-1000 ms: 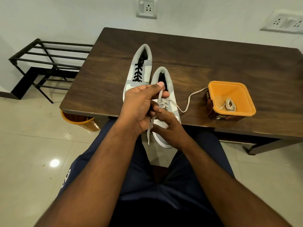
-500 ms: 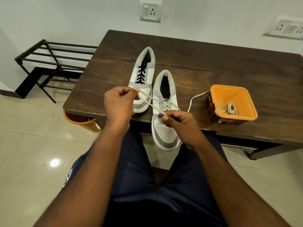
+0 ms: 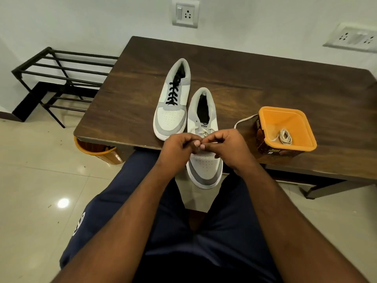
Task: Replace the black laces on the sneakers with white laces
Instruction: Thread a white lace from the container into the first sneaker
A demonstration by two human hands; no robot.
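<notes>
Head view: both hands pinch a white lace over the near sneaker

Head view looks down at the near sneaker [image 3: 204,160], grey and white, which lies on the desk [image 3: 255,82] with its toe jutting past the front edge toward the person's lap. A white lace [image 3: 205,131] crosses its lower eyelets; the upper eyelets are bare. The left hand [image 3: 177,149] and the right hand [image 3: 230,148] meet just above the vamp, fingers curled, thumb and fingertips of each pinching the lace between them. One loose run of that lace [image 3: 241,121] arcs right across the desk toward the orange tub [image 3: 285,129] and passes behind its near corner.

Just to the left, touching or nearly touching, the far sneaker [image 3: 173,107] sits wholly on the desk, its black laces [image 3: 173,92] in place, toe near the front edge. The orange tub stands to the right of the shoes, close to the front edge, with a coiled white lace [image 3: 284,136] inside.

Behind the shoes and the tub the desk surface is bare wood to the wall, and wide to the right. An orange bin [image 3: 98,149] shows under the desk's left front corner. A black metal rack [image 3: 59,78] stands on the tiled floor [image 3: 30,180] to the left, apart from the desk. Wall sockets [image 3: 185,14] sit above.
</notes>
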